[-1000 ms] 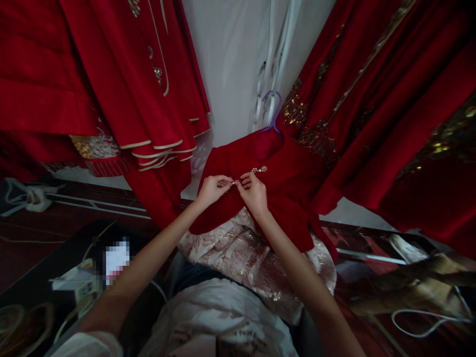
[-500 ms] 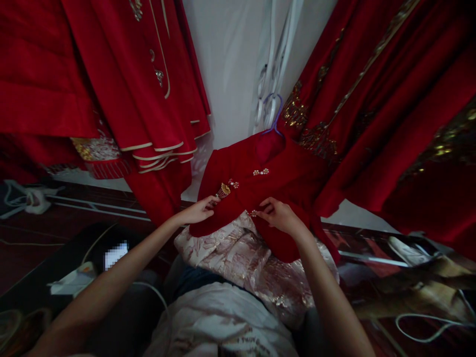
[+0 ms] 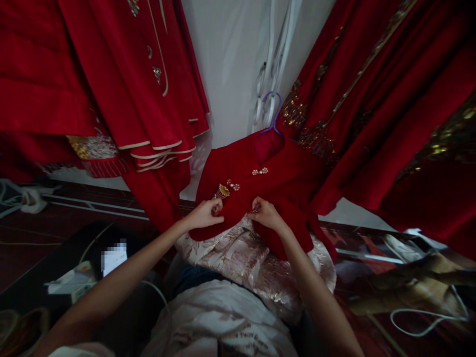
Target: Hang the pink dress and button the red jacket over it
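Observation:
A red jacket (image 3: 238,158) on a purple hanger (image 3: 274,116) lies spread over my lap, a shiny pinkish brocade cloth (image 3: 256,267) beneath it. Two beaded flower clasps, an upper clasp (image 3: 260,171) and a lower clasp (image 3: 233,185), decorate its front. Beside the lower one sits a gold fan-shaped brooch (image 3: 223,190) with a tassel. My left hand (image 3: 206,214) is on the jacket just below the brooch, fingers curled, thumb stretched out; what they hold is hidden. My right hand (image 3: 267,214) pinches a small beaded clasp at the jacket's hem, mostly covered by the fingers.
Red embroidered garments (image 3: 141,89) hang at the left, and more red garments with gold trim (image 3: 364,99) at the right. A dark stool (image 3: 33,287) holds a lit phone (image 3: 114,259) and a white box (image 3: 72,280). A white cable (image 3: 424,312) loops at the right.
My left hand has moved slightly right and its fingers have curled in. My right hand has shifted a little left, its fingers closing over the hem clasp.

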{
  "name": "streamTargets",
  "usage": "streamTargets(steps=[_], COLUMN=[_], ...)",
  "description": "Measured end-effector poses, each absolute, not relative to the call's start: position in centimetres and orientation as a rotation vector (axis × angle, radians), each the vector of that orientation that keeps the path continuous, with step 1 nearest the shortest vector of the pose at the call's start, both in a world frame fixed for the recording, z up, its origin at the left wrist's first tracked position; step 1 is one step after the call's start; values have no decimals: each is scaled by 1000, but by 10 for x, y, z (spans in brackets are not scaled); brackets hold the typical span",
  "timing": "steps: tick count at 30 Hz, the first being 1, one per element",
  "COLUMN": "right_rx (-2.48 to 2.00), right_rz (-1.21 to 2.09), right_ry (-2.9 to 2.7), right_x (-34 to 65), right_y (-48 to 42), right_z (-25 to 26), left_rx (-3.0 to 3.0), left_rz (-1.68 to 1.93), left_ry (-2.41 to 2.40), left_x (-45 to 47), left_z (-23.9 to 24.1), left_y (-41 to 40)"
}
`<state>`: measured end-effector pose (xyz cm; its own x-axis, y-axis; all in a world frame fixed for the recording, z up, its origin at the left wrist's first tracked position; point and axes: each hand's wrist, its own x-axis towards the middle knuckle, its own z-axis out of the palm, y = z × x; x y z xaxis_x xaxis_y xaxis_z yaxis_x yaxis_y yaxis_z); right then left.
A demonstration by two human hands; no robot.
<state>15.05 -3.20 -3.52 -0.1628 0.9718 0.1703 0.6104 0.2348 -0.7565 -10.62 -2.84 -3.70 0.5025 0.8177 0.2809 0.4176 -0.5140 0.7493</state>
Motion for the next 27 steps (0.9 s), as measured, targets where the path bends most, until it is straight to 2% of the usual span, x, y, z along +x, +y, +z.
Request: streamTargets(steps=[4,7,10,13,16,20,27], right_rx=[-1351,-1262,-1170,-1181,-1256,-1322,-1195], right_rz=[723,763,884,850,734,646,785], right_ry=[-1825,-1814,-1828,-1863,-1927,-2022,-2143], right_x=[170,181,179,164,146,134,143], right_y=[-41,-57,-74,-82,-79,-66,-51], right_z=[-6,22,40,41,27,2,-21], left_rx=[2186,2134,2143,2134,2189,2325,2730], left_rz=[1235,1439,1294,1090,1013,983,876], left_ry=[1337,1331,1174,1045,1011,1074,1106], left_x=[-95,-88,-76,-63,-54,-55,-59], left_z=[-6,8,-3,-28,-45,-45,-49], left_y=[-45,-55,-63,-67,-71,-73,-71])
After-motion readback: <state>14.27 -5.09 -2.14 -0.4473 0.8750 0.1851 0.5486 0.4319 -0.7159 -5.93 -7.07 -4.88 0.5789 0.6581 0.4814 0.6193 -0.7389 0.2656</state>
